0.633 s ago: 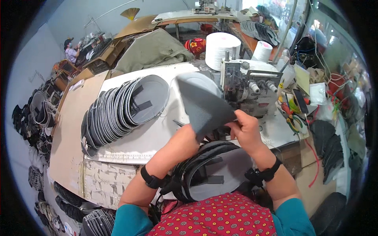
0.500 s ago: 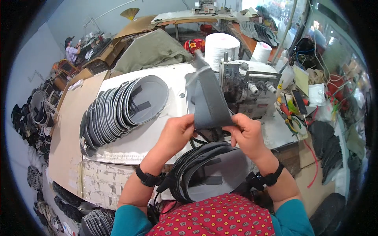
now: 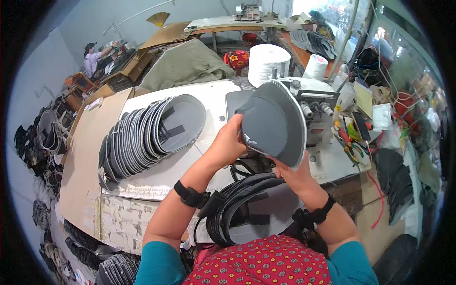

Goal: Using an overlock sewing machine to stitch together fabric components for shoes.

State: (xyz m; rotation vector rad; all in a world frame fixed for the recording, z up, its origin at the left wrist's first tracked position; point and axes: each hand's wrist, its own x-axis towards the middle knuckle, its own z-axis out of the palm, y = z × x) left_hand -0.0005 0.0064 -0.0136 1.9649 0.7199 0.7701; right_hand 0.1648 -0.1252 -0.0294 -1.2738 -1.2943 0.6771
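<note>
Left hand [image 3: 231,144] and right hand [image 3: 295,172] are gripping a fabric cup [image 3: 268,121] before the sewing machine [image 3: 320,124], apparently holding the rim [image 3: 298,114] open, nested cups [image 3: 142,130] lying left of the machine.

Between the nested stack [image 3: 137,130] and the left hand [image 3: 230,142], a lane crosses the white tabletop [image 3: 210,131]. Rightward, the sewing machine [image 3: 317,118] (partly hidden by the held grey piece [image 3: 270,123]) blocks passage; a second stack [image 3: 280,202] bars the near side.
</note>
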